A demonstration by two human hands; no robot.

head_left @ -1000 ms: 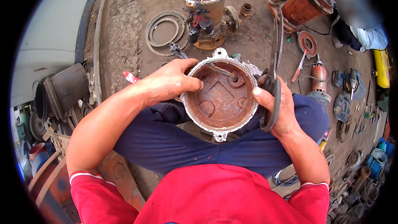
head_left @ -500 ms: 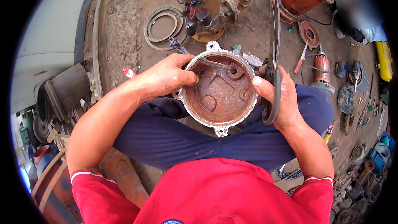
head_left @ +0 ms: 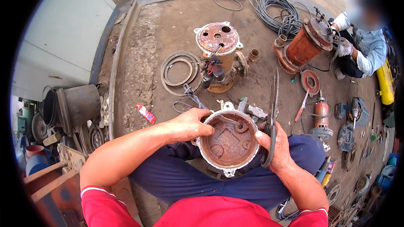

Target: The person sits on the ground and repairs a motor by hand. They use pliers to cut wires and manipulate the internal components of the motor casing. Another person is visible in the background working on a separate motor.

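Note:
A round rusty cast housing, with white-crusted rim and bolt lugs, sits open side up over my lap. My left hand grips its left rim, thumb over the edge. My right hand is closed on long metal shears with dark handles, blades pointing up, and its thumb rests against the housing's right rim. Just beyond the housing lie a grey hammer-like tool and a rag. A red-and-white tube lies to the left.
Ahead stand a pump body with wires, metal rings and cable coils. At right, a gloved co-worker works on an orange pump, near assorted tools. A grey panel and stacked scrap line the left.
The view has tilted up, showing more ground and the co-worker, so the scene sits lower in the picture. Both my hands keep their hold on the housing and shears.

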